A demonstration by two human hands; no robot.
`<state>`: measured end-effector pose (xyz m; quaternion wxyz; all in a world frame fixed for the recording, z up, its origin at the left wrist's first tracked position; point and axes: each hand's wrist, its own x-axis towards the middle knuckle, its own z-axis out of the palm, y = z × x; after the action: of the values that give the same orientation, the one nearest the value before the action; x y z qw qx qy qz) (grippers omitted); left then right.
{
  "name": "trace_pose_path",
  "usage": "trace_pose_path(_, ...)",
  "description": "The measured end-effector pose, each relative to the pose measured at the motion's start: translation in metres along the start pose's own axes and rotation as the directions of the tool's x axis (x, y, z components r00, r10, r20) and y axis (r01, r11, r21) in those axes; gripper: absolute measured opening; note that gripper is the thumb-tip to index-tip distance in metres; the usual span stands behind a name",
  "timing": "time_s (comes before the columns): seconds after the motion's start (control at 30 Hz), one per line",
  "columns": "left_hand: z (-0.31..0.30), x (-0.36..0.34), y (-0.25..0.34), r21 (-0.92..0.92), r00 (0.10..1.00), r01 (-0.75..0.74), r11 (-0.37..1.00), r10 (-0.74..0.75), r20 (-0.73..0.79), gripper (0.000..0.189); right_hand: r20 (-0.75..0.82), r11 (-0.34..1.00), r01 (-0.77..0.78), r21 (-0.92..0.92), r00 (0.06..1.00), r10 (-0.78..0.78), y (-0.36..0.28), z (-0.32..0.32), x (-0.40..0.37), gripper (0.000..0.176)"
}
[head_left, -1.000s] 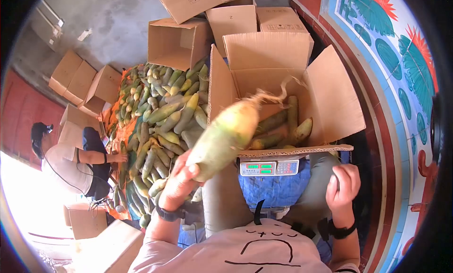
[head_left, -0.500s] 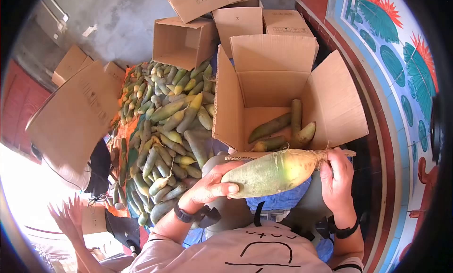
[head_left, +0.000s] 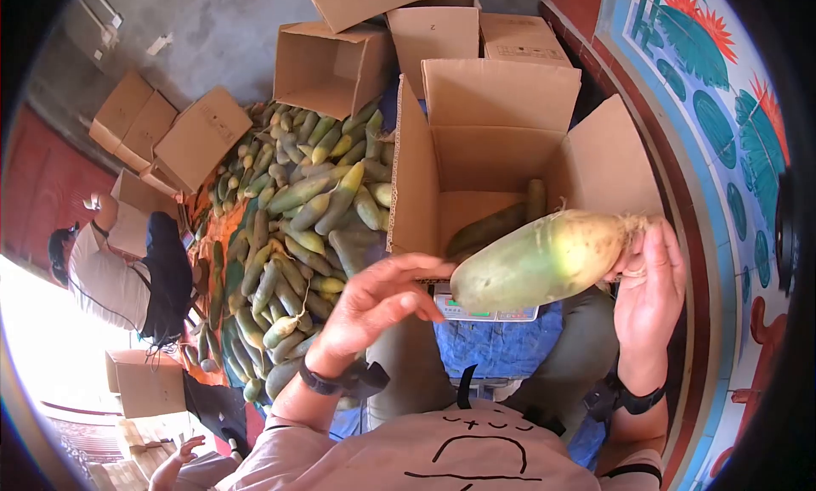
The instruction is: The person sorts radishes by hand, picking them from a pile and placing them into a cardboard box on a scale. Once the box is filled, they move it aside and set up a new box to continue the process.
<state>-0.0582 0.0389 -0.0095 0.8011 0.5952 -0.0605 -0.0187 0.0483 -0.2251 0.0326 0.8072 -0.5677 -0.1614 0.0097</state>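
A large green and yellow radish (head_left: 544,257) is raised in front of the open cardboard box (head_left: 501,160). My right hand (head_left: 650,279) grips its rooty end at the right. Beside the blunt left end, my left hand (head_left: 374,308) is open with its fingers apart. Inside the box, partly hidden behind the held radish, lie other radishes (head_left: 536,200). Below the held radish, a scale (head_left: 501,314) with a lit green display shows between my knees, above blue plastic (head_left: 501,347).
A heap of radishes (head_left: 297,236) covers the floor at the left. More cardboard boxes (head_left: 331,66) stand at the back and left. A person (head_left: 110,279) is at the far left, and another person's hand (head_left: 189,448) shows at lower left. A painted wall curves along the right.
The radish has moved right and up, and my left hand has let go of its blunt end. At the left, the box flap blocking the person is gone, and the raised hands at lower left have dropped.
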Motion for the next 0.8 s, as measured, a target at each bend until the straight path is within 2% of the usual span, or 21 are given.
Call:
trace_pose_path(0.07,-0.018,-0.009,-0.001,0.061,0.992,-0.036,0.997,0.043,-0.122,0.037,-0.028,1.000,0.007,-0.002,1.000,-0.007,0.007,-0.004,0.006,0.026)
trace_pose_path(0.13,-0.040,-0.017,-0.013,0.137,0.953,-0.104,0.985,0.138,-0.271,0.033,-0.134,0.998,0.034,-0.044,0.990,-0.040,0.013,-0.005,0.010,0.024)
trace_pose_path(0.2,-0.058,-0.022,-0.022,0.273,0.876,0.026,0.962,0.110,-0.470,0.026,-0.145,0.998,0.041,-0.042,0.988,-0.046,0.015,-0.007,0.011,0.022)
trace_pose_path(0.27,-0.084,-0.032,-0.041,0.350,0.824,0.143,0.926,0.085,-0.561,0.024,-0.151,0.993,0.088,-0.081,0.983,-0.100,0.015,-0.004,0.012,0.021)
trace_pose_path(0.3,-0.097,-0.038,-0.054,0.348,0.822,0.144,0.926,0.083,-0.563,0.024,-0.183,0.992,0.098,-0.075,0.977,-0.110,0.015,-0.002,0.012,0.020)
trace_pose_path(0.37,-0.122,-0.052,-0.085,0.335,0.789,0.274,0.901,-0.011,-0.615,0.024,-0.194,0.992,0.113,-0.059,0.973,-0.122,0.009,0.007,0.012,0.020)
trace_pose_path(0.4,-0.135,-0.060,-0.103,0.332,0.787,0.274,0.903,-0.012,-0.617,0.024,-0.207,0.991,0.129,-0.042,0.969,-0.135,0.005,0.010,0.012,0.020)
trace_pose_path(0.47,-0.155,-0.077,-0.138,0.336,0.730,0.449,0.828,-0.122,-0.673,0.023,-0.195,0.990,0.142,-0.024,0.970,-0.144,-0.001,0.008,0.012,0.020)
trace_pose_path(0.5,-0.158,-0.082,-0.148,0.332,0.727,0.449,0.830,-0.124,-0.675,0.023,-0.157,0.973,0.207,-0.100,0.962,-0.221,-0.005,0.007,0.013,0.021)
trace_pose_path(0.57,-0.162,-0.093,-0.166,0.626,0.740,0.620,0.473,-0.087,-0.667,0.024,-0.041,0.935,0.300,-0.189,0.949,-0.313,-0.007,0.001,0.015,0.022)
trace_pose_path(0.6,-0.170,-0.103,-0.185,0.623,0.739,0.620,0.476,-0.088,-0.668,0.024,-0.037,0.934,0.300,-0.192,0.949,-0.313,-0.004,0.000,0.016,0.022)
trace_pose_path(0.67,-0.192,-0.126,-0.232,0.728,0.803,0.591,0.348,-0.169,-0.571,0.026,-0.033,0.912,0.187,-0.365,0.976,-0.213,0.007,-0.001,0.018,0.023)
trace_pose_path(0.7,-0.197,-0.134,-0.247,0.725,0.804,0.590,0.355,-0.170,-0.570,0.026,0.014,0.857,0.135,-0.497,0.989,-0.148,0.013,-0.003,0.019,0.025)
trace_pose_path(0.77,-0.203,-0.148,-0.271,0.665,0.690,0.715,0.219,-0.375,-0.619,0.031,0.083,0.767,0.052,-0.640,0.997,0.001,0.031,-0.005,0.022,0.025)
trace_pose_path(0.8,-0.205,-0.157,-0.282,0.662,0.690,0.715,0.224,-0.376,-0.618,0.031,0.095,0.726,0.008,-0.687,0.992,0.079,0.041,-0.011,0.023,0.025)
